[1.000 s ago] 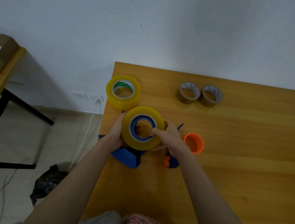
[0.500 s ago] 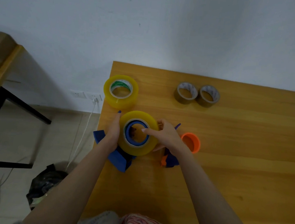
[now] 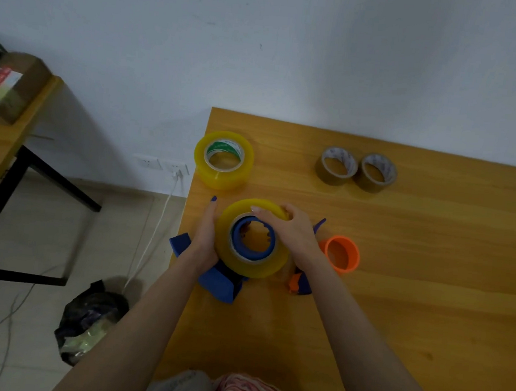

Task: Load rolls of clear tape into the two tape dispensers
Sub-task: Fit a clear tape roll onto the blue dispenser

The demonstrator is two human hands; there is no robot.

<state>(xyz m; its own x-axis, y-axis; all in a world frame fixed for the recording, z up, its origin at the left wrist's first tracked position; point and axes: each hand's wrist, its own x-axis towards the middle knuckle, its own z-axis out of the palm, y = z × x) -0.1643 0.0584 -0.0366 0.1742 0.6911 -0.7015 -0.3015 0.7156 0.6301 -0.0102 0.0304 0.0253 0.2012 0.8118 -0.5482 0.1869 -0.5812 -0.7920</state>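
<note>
Since the earlier frame, the right hand (image 3: 291, 232) is shifting from the core of the clear tape roll (image 3: 251, 237) up over its far rim, fingers curled on the top edge, while the roll is settling slightly lower on the blue hub (image 3: 253, 238). The left hand (image 3: 206, 237) is pressing flat against the roll's left side, gripping nothing else that shows. The roll is sitting on the blue tape dispenser (image 3: 218, 280), at the table's (image 3: 398, 285) near-left corner. Risk, as a judgement: if the roll is going on tilted, it may be binding on the hub or skewing off it (the dispenser also overhangs the table edge, so a hard push could be tipping it floorward). Count: two clear rolls, the second roll (image 3: 223, 160) lying flat beyond; two brown rolls (image 3: 356, 170); one orange hub (image 3: 341, 254); one further dispenser (image 3: 300, 284), partly hidden.
</note>
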